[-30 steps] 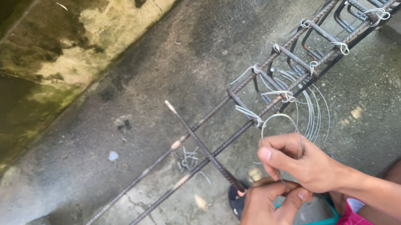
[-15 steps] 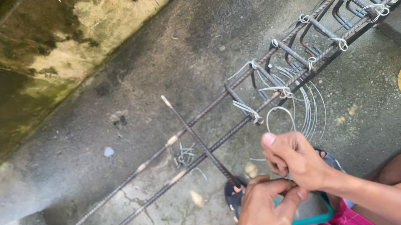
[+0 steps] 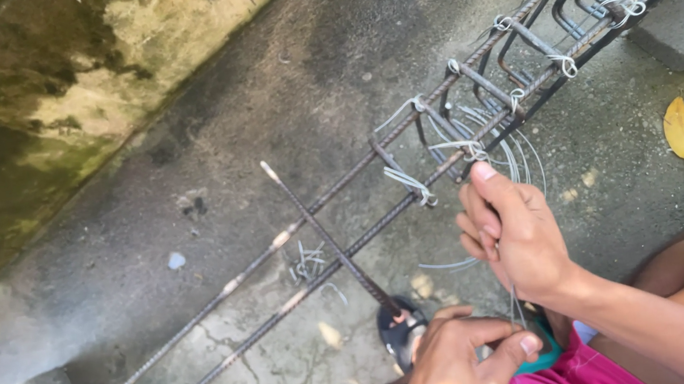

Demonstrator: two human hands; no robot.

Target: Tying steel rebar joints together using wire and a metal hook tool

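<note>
Bare concrete floor [image 3: 208,147] fills the frame's left and centre, open up to the stained wall [image 3: 47,88] at upper left. The rebar cage [image 3: 515,52] runs diagonally toward upper right. Right hand [image 3: 514,237] pinches thin tie wire [image 3: 511,306] at lower right; left hand [image 3: 460,363], bottom centre, grips the wire's lower end.

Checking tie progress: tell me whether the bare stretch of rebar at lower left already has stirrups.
No: the long bars run bare there; the stirrups sit only toward upper right.

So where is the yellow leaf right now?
In the head view the yellow leaf lies on the concrete floor at the far right, just right of the rebar cage and above the right hand.
</note>
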